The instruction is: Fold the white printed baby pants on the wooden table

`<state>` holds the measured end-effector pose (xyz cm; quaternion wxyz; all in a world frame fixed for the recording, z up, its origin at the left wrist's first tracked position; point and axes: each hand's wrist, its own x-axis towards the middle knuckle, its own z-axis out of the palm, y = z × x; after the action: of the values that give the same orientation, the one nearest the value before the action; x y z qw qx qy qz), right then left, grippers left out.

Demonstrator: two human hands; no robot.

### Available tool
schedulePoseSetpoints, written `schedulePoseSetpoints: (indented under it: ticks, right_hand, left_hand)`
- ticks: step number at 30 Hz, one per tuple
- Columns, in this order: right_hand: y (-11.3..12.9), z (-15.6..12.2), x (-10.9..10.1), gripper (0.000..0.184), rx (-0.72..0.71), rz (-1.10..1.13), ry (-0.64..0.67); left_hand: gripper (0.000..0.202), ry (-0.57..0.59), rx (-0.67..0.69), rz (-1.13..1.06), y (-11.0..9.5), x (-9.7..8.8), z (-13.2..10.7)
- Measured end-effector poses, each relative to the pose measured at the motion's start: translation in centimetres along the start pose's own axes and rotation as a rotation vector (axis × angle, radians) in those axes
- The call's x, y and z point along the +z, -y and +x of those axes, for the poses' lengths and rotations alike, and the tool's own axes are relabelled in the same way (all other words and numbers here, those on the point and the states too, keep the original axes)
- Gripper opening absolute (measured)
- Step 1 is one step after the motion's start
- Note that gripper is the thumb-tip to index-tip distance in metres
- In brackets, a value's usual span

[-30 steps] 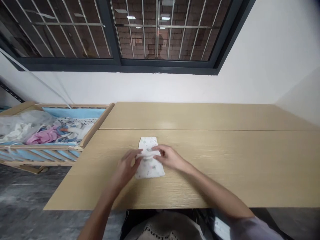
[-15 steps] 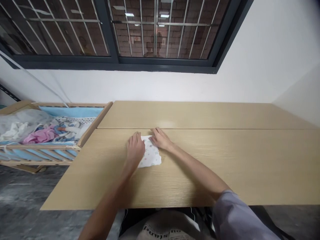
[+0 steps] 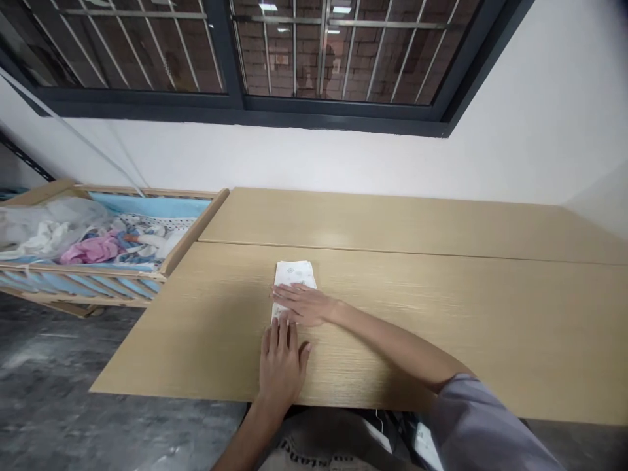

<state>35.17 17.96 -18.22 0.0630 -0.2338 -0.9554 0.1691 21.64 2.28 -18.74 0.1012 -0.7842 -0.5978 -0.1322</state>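
A folded white cloth with a small coloured print [image 3: 293, 278] lies as a narrow strip on the light wooden table [image 3: 417, 314]. My right hand [image 3: 304, 305] rests flat across its near part, fingers pointing left. My left hand [image 3: 282, 366] lies palm down on the bare wood, with its fingertips at or very near the cloth's near end. Neither hand grips the cloth. My right hand hides part of the cloth.
At the left, beyond the table's edge, stands a wooden crib [image 3: 196, 222] with blue padding, holding a pink garment [image 3: 93, 250] and other soft items. A seam crosses the tabletop beyond the cloth. A white wall and barred window stand behind.
The cloth has gone from a wider piece to a narrow strip. My right hand has moved from its far edge onto its near part, and my left hand has moved toward me.
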Motion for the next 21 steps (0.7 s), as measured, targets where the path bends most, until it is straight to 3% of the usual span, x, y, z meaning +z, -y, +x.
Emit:
schedulePoseSetpoints:
  ticks: [5, 9, 13, 18, 21]
  right_hand:
    - [-4.4, 1.4, -1.9, 0.062, 0.120, -0.068, -0.034]
    - [-5.1, 1.5, -2.5, 0.062, 0.111, -0.078, -0.065]
    - [-3.2, 0.1, -3.2, 0.063, 0.128, -0.038, -0.140]
    - [0.9, -4.5, -4.5, 0.050, 0.153, 0.018, -0.254]
    - [2.6, -7.4, -3.7, 0.043, 0.146, 0.056, -0.234]
  left_hand:
    - [0.051, -0.008, -0.016, -0.019, 0.1, 0.0, 0.0]
    - [0.048, -0.007, -0.010, -0.017, 0.0, -0.2, 0.3]
    - [0.036, 0.030, -0.008, -0.090, 1.2, -1.1, 1.5]
    - [0.030, 0.151, 0.040, -0.337, 5.2, -2.1, 2.8]
    - [0.029, 0.140, 0.036, -0.395, 7.3, -1.7, 3.0]
